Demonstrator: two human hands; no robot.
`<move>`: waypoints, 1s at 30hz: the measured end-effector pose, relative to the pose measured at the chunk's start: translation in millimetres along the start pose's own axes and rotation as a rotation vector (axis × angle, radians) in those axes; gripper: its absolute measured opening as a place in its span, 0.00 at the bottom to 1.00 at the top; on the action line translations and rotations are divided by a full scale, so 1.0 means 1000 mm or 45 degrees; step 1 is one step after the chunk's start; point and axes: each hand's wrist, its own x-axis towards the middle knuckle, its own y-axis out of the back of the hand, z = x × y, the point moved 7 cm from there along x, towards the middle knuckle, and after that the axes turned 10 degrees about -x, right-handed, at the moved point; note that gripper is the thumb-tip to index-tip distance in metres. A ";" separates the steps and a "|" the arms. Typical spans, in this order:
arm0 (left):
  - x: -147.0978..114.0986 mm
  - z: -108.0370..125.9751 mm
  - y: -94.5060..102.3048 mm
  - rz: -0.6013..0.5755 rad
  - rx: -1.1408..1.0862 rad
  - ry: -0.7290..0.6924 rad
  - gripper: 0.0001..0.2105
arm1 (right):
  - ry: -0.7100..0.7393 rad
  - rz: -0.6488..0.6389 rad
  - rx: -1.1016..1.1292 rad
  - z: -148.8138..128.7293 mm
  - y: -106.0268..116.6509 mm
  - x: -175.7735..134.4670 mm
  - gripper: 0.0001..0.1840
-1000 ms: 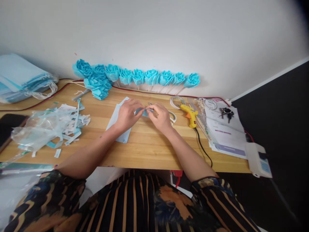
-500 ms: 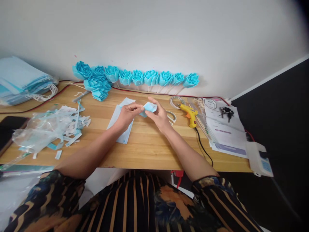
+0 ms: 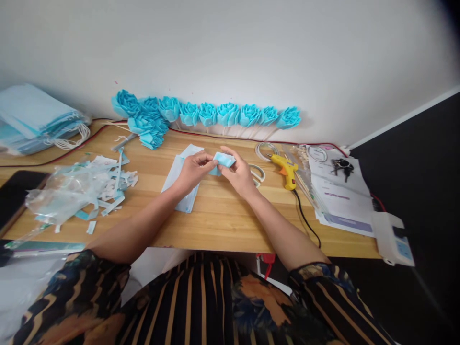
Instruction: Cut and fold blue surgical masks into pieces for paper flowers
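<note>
Cloth [image 3: 224,159], pale blue and folded, is over the desk [image 3: 223,220], pinched by our left hand [image 3: 192,171] and right hand [image 3: 240,178], close together; we'd best keep a light, even grip so its layers stay aligned.

Plenty of bare tabletop [image 3: 230,218] at lower center, so you could slide through there no problem. Left of center you'd hit the flat blue sheets [image 3: 187,199] then the scrap pile [image 3: 108,189], middle right the yellow glue gun [image 3: 287,172] and its black cord [image 3: 305,218], and the blue flowers [image 3: 228,115] wall off upper center.
</note>
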 end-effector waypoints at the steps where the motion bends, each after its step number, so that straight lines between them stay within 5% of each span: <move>1: 0.000 0.001 0.001 0.007 -0.002 -0.020 0.08 | 0.006 -0.001 0.007 -0.001 0.000 0.000 0.29; 14: 0.005 -0.003 0.018 0.205 -0.120 0.126 0.13 | 0.030 0.088 -0.055 -0.001 0.018 0.008 0.26; 22: 0.003 -0.011 0.011 0.145 -0.407 0.205 0.17 | -0.009 0.073 -0.076 0.004 0.016 0.008 0.25; 30: 0.002 -0.013 0.008 0.139 -0.405 0.203 0.15 | -0.062 -0.017 0.157 0.003 0.012 0.008 0.27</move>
